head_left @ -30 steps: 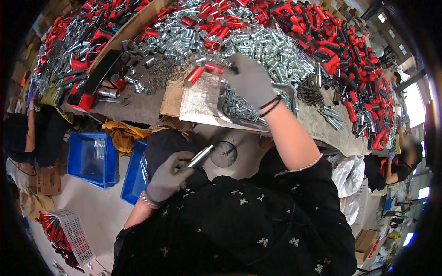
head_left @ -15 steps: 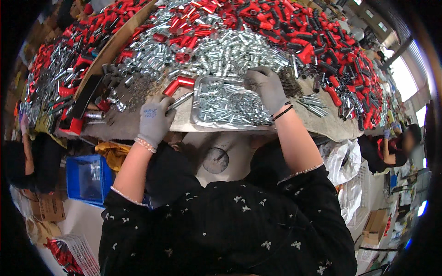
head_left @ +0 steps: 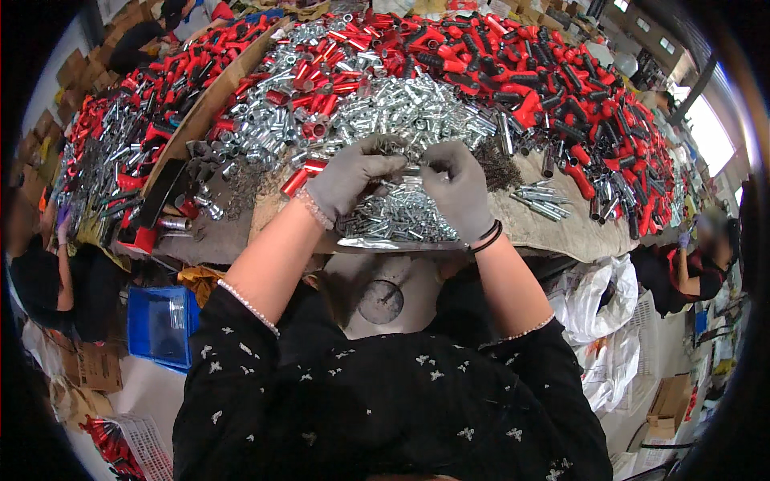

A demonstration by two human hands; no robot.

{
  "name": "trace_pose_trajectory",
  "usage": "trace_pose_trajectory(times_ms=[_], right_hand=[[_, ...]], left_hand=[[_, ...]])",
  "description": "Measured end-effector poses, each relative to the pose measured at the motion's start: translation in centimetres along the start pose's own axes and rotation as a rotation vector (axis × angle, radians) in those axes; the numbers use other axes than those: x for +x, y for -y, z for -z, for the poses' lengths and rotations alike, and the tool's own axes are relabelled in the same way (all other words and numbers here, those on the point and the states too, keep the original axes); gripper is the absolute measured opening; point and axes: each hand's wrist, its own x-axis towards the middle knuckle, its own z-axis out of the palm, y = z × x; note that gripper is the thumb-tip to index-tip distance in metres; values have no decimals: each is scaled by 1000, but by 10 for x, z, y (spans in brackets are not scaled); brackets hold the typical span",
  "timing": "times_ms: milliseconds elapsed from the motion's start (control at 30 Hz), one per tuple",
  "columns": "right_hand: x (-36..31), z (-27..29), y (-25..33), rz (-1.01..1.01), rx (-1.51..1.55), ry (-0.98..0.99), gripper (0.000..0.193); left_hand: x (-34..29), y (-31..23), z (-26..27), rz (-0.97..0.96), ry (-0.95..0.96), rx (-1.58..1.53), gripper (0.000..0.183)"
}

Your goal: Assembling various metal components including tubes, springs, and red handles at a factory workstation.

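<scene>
My left hand (head_left: 349,183), in a grey glove, is over the left part of a metal tray (head_left: 377,243) with its fingers bent. A short silver metal rod (head_left: 412,170) shows between its thumb and my right hand; most of it is hidden. My right hand (head_left: 461,192), also gloved, faces it across the tray with fingertips pinched together. Whatever is between those fingertips is too small to make out. Small silver pins (head_left: 405,210) fill the tray below both hands. Beside my left wrist lies a red angled part (head_left: 295,181).
Behind the tray rises a heap of silver sleeves (head_left: 417,108), with red-and-black handles (head_left: 521,76) piled at the right. A wooden divider (head_left: 200,100) runs along the left. Loose rods (head_left: 541,199) lie right of the tray. A blue crate (head_left: 163,325) stands below; co-workers sit at both sides.
My left hand has moved right from beside the tray to over it, bringing the silver rod. My right hand has come slightly nearer, and the two hands now almost meet.
</scene>
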Motion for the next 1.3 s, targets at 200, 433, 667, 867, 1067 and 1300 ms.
trace_pose_trajectory(times_ms=[200,433,667,867,1067,1300], right_hand=[[-7,6,-6,-104,363,76,28],[9,7,-9,433,-183,95,21],[-6,9,-11,-533,781,421,29],[-7,10,-23,876,-692,-7,18],[-9,-10,-3,-100,292,111,17],[-14,2,-19,795,-781,21,33]], left_hand=[[11,20,-7,-59,-14,-262,38],[-6,8,-5,39,-63,-294,41],[2,32,7,-347,-74,501,41],[-7,17,-16,34,-123,-216,46],[-8,4,2,-201,-41,251,39],[-5,8,-2,165,-122,-236,38]])
